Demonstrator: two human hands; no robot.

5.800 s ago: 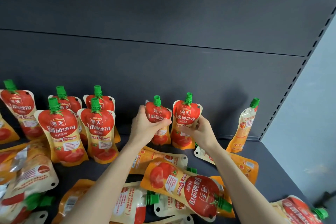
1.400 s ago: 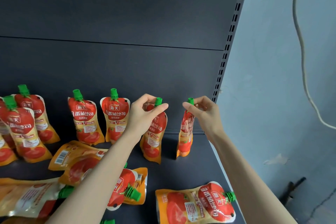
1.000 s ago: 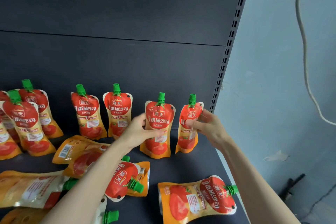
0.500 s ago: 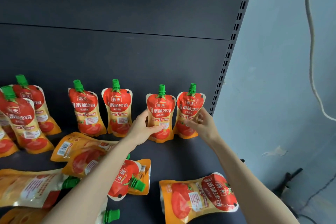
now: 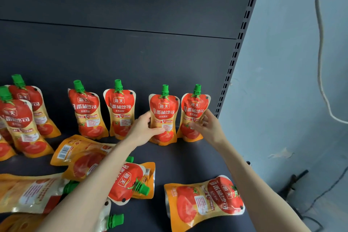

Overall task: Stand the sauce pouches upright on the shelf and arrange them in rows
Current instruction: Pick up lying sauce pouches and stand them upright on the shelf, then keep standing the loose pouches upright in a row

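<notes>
Left hand [image 5: 144, 128] grips the lower left edge of an upright tomato sauce pouch [image 5: 164, 117], thumb across its front; right hand [image 5: 206, 125] pinches the right side of the neighbouring upright pouch [image 5: 194, 115], last in the back row beside the slotted upright post [image 5: 235, 52]. Both pouches stand on the dark shelf [image 5: 188, 158] against the back panel, just beside each other, with two more upright pouches [image 5: 105, 109] to their left. Several pouches lie flat at the front, including one [image 5: 204, 199] under the right forearm.
</notes>
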